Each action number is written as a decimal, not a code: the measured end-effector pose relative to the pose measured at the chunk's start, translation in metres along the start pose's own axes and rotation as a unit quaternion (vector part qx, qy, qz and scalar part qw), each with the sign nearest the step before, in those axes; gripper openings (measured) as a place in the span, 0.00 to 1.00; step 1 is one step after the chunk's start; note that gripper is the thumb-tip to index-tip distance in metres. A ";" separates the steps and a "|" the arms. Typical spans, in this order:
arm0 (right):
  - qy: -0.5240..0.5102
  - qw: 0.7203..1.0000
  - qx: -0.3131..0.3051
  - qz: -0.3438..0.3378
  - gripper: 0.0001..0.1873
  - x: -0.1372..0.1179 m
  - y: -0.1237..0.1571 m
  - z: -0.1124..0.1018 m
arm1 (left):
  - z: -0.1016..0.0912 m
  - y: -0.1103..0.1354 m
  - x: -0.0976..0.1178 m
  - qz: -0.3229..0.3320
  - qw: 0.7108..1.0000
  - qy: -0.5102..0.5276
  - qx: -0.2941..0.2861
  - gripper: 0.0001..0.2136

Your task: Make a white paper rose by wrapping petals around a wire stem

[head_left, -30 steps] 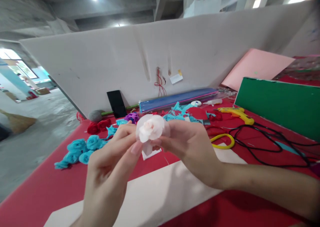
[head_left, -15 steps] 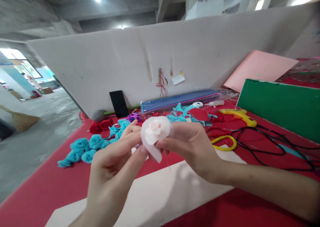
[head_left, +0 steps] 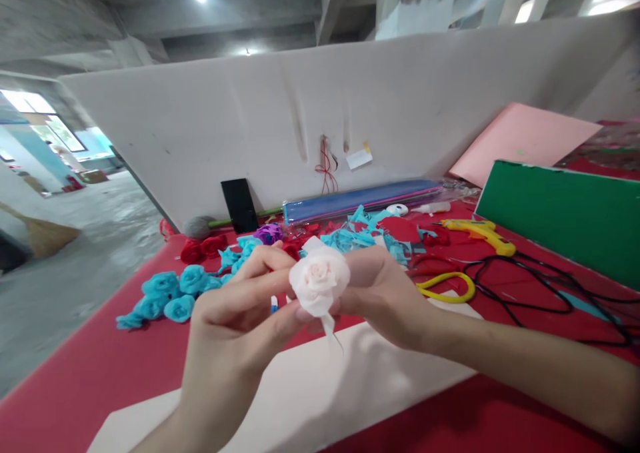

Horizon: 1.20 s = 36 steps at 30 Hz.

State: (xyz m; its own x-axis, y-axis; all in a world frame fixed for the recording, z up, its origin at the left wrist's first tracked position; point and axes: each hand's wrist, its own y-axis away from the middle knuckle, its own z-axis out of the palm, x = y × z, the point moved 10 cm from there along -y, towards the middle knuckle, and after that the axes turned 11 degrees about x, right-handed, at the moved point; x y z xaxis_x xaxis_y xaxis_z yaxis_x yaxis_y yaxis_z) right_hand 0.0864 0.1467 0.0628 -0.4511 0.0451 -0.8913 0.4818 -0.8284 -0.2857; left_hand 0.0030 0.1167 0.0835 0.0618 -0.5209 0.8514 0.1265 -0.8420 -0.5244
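A pale pink paper rose [head_left: 319, 281] is held up between both hands, its layered petals facing me. My left hand [head_left: 245, 313] pinches the rose from the left with thumb and fingers. From the right, my right hand [head_left: 383, 293] grips its edge, with the fingertips partly hidden behind the petals. A narrow strip end dangles under the flower. Below the hands, a long pale sheet [head_left: 320, 386] lies across the red tabletop [head_left: 430, 420].
Blue paper roses [head_left: 163, 293] lie at the left, near red ones [head_left: 203, 248]. Behind the hands are blue scraps [head_left: 360, 230]. To the right are yellow-handled scissors [head_left: 457, 286], a yellow glue gun [head_left: 483, 233], black cord [head_left: 520, 293] and a green board [head_left: 560, 220]. A black phone [head_left: 239, 203] leans against the white panel [head_left: 225, 120].
The rose has turned and moved slightly down and right. Its loose petal edge now lies closer around the flower, and a strip end shows beneath. Both hands keep hold.
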 end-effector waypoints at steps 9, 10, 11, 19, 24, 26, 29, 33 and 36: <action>-0.021 0.998 -0.046 0.032 0.05 0.007 -0.001 0.005 | 0.003 -0.006 -0.003 -0.018 1.000 0.002 0.008 0.08; -0.025 0.998 -0.044 0.033 0.05 0.007 -0.001 0.005 | 0.002 -0.006 -0.003 -0.019 1.000 -0.001 0.012 0.08; -0.026 0.998 -0.040 0.035 0.05 0.007 -0.001 0.005 | 0.001 -0.006 -0.001 -0.018 1.000 -0.003 0.016 0.07; 0.009 1.000 -0.012 0.004 0.09 -0.002 0.000 0.004 | -0.008 -0.006 0.010 0.005 0.997 -0.007 0.073 0.06; 0.059 0.997 0.046 -0.019 0.07 -0.009 0.006 0.000 | -0.014 -0.003 0.004 0.004 0.995 -0.005 0.102 0.06; 0.086 0.994 0.058 -0.036 0.06 -0.012 0.009 0.000 | -0.015 -0.003 -0.001 -0.008 0.994 -0.009 0.107 0.06; 0.117 0.990 0.059 -0.058 0.07 -0.016 0.010 0.000 | -0.013 -0.005 -0.005 -0.020 0.994 -0.013 0.104 0.07; 0.123 0.989 0.041 -0.071 0.06 -0.019 0.009 0.002 | -0.009 -0.008 0.002 -0.012 0.995 -0.010 0.099 0.14; 0.142 0.987 0.031 -0.072 0.07 -0.021 0.009 0.003 | -0.004 -0.010 0.011 0.006 0.996 -0.025 0.085 0.19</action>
State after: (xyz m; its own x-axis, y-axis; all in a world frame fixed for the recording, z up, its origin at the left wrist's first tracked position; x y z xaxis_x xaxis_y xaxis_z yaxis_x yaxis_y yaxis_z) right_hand 0.0975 0.1367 0.0803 -0.2779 0.3123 -0.9084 0.3776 -0.8341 -0.4022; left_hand -0.0013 0.1192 0.0980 0.1138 -0.5192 0.8470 0.2905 -0.7979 -0.5282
